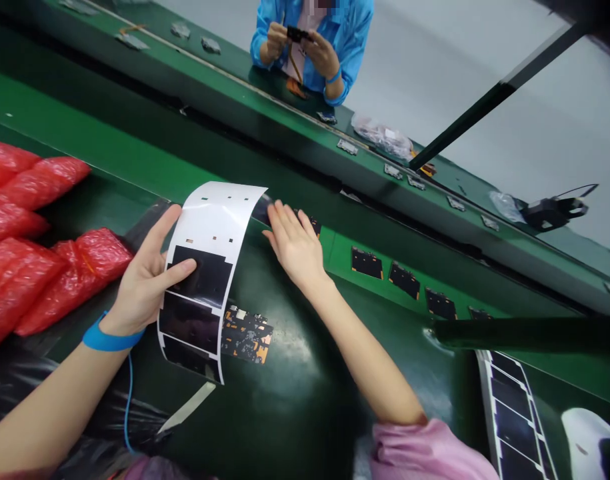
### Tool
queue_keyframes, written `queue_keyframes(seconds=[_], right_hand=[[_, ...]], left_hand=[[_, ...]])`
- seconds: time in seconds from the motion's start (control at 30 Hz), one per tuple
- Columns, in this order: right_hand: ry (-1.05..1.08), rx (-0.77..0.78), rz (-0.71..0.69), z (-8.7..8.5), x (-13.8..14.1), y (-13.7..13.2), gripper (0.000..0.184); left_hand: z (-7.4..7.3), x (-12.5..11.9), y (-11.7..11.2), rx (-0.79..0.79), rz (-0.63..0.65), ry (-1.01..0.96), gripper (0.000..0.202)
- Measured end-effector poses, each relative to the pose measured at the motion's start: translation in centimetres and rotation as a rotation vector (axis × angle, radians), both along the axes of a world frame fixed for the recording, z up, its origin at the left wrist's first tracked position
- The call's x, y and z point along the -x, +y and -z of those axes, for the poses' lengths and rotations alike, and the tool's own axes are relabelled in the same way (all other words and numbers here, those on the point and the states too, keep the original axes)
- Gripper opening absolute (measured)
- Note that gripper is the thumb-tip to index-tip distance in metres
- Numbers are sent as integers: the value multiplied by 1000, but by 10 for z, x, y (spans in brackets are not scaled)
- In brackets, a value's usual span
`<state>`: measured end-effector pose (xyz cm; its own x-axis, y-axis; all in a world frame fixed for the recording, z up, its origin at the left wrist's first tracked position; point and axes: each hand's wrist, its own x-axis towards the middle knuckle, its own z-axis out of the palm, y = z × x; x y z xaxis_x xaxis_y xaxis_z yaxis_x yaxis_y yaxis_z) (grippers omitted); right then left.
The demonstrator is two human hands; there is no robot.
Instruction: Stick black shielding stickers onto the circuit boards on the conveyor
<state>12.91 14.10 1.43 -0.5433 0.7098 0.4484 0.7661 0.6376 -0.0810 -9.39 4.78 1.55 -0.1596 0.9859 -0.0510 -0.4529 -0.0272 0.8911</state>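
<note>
Backing sheet [212, 260]: white, glossy, curled over at the top, with small punched holes. Black rectangular films fill its lower half. It is held upright over the dark green worktop [295, 400], left of centre.

Left hand [145, 280] grips the sheet's left edge, thumb on the front, fingers behind. Right hand [295, 243] lies flat and open, palm down, fingers spread on a dark piece mostly hidden beneath it, just beside the sheet's top.

Circuit board [247, 335] lies flat at the sheet's lower right edge, touching or nearly so. Red bubble bags [45, 267] crowd the left. A row of dark boards [367, 262] runs along the green belt to the right. Open worktop below the board.
</note>
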Motion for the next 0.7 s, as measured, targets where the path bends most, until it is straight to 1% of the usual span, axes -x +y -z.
queue_keyframes(seconds=[0.07, 0.1, 0.13, 0.2, 0.27, 0.3, 0.37, 0.43, 0.5, 0.57, 0.6, 0.63, 0.67, 0.7], right_hand=[[36, 70, 85, -8, 13, 16, 48], [86, 74, 105, -12, 14, 16, 48], [159, 51, 111, -17, 12, 10, 44], [320, -15, 83, -26, 3, -12, 38], [384, -27, -10, -33, -7, -43, 35], [353, -7, -93, -36, -10, -58, 32], [224, 45, -244, -40, -14, -83, 29], [103, 77, -313, -40, -16, -100, 36], [62, 64, -310, -39, -20, -106, 42], [90, 13, -288, -38, -26, -107, 38], [115, -14, -267, -38, -30, -107, 35], [134, -35, -243, -38, -33, -107, 34], [144, -45, -218, -37, -36, -107, 33], [145, -46, -196, -37, -38, -107, 32]], left_hand=[[1, 1, 0, 7, 2, 3, 87], [1, 0, 0, 17, 12, 9, 89], [0, -2, -1, 33, 34, 22, 91], [1, -9, -4, 74, 109, 64, 95], [2, -18, -7, 111, 202, 114, 100], [3, -23, -9, 120, 246, 135, 101], [6, -32, -14, 127, 310, 151, 99], [9, -39, -20, 140, 344, 92, 91], [11, -44, -25, 163, 362, -55, 81], [12, -48, -29, 172, 397, -191, 70], [12, -50, -30, 162, 430, -205, 64], [13, -52, -31, 137, 469, -174, 57], [13, -53, -32, 102, 515, -98, 49], [14, -55, -33, 51, 547, 28, 40]])
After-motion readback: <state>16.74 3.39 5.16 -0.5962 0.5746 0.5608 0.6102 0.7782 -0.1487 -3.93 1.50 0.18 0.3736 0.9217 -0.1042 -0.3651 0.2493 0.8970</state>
